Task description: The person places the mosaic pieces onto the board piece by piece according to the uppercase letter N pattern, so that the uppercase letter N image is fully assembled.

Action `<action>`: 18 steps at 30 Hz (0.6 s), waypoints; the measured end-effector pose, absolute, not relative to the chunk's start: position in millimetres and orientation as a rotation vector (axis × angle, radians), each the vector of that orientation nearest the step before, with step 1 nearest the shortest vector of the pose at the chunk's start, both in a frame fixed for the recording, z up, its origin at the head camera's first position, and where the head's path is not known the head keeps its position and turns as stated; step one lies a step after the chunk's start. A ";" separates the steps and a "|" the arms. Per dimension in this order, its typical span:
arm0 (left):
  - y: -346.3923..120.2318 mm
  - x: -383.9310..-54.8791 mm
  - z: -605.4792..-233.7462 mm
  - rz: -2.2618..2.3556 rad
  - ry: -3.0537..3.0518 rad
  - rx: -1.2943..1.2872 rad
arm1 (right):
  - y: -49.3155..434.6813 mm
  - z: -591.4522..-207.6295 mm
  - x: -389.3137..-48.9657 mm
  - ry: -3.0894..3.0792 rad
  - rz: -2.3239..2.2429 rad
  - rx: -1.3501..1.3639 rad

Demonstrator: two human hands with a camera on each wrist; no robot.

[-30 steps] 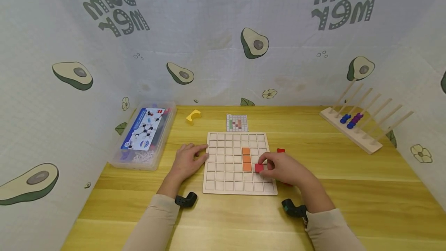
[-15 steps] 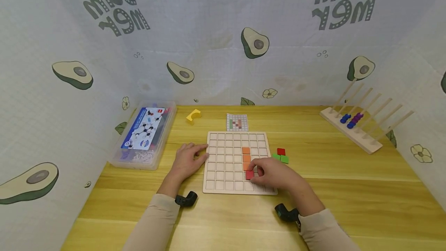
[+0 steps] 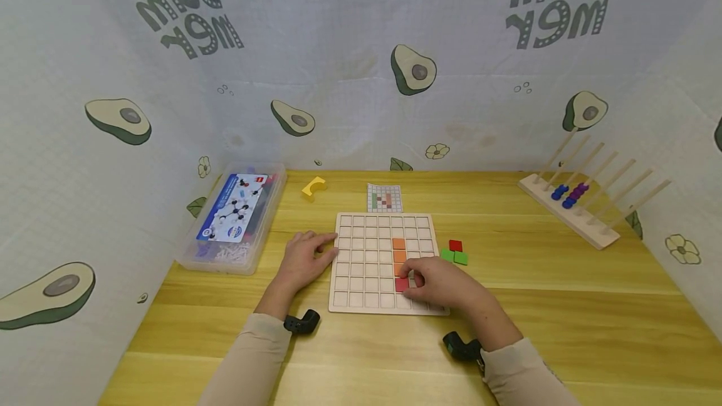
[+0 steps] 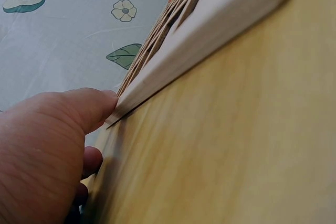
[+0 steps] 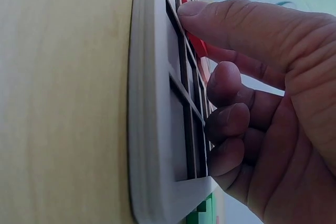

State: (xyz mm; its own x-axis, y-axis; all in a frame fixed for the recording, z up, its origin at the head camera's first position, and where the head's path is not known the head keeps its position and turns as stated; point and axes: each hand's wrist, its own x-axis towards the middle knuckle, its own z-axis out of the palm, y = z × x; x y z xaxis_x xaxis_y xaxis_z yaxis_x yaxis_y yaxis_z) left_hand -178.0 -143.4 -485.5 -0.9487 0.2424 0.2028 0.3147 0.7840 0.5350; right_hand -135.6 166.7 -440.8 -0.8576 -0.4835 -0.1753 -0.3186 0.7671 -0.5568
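Note:
A wooden grid board lies flat in the middle of the table. Three orange square tiles fill cells in one column. Directly below them is a red square tile, pinched between the thumb and index finger of my right hand at its cell. In the right wrist view the red tile shows partly behind the thumb, and the other fingers curl close over the grid. My left hand touches the board's left edge; the left wrist view has a fingertip against the board's side.
Right of the board lie a dark red tile and two green tiles. A printed grid card lies behind it. A clear plastic box, a yellow arch block and a peg stand with beads stand farther out.
My right hand has carried the red tile left and slightly toward me, to the cell below the orange tiles. The tiles right of the board came into view. My left hand stays put.

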 end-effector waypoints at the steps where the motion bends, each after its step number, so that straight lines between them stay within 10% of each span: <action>1: -143.3 -178.1 -485.5 -0.884 -2.849 -0.446 | 166.5 -440.5 -135.6 2.654 -0.755 -0.618; 18: -143.3 -176.9 -483.0 -0.889 -2.864 -0.444 | 168.6 -438.4 -136.3 2.641 -0.787 -0.531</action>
